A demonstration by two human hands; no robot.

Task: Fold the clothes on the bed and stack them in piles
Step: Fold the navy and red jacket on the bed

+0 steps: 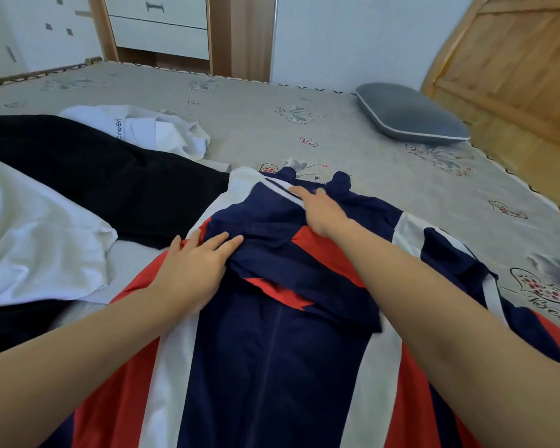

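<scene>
On bed (353, 130) — jacket (272, 367) | left hand (194, 266), right hand (320, 208) flat on it

bare forearms, no sleeves, unadorned hands (194, 270)

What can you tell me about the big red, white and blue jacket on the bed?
The jacket is a smooth, sporty-looking top in navy blue with red and white panels and thin white stripes. A zip line runs down its middle. It lies spread flat on the grey patterned bedsheet, reaching from the near edge of the view to mid-bed. One sleeve is folded across its chest. The left hand presses flat on that fold, and the right hand rests flat nearer the collar. A black garment lies beside it.
</scene>
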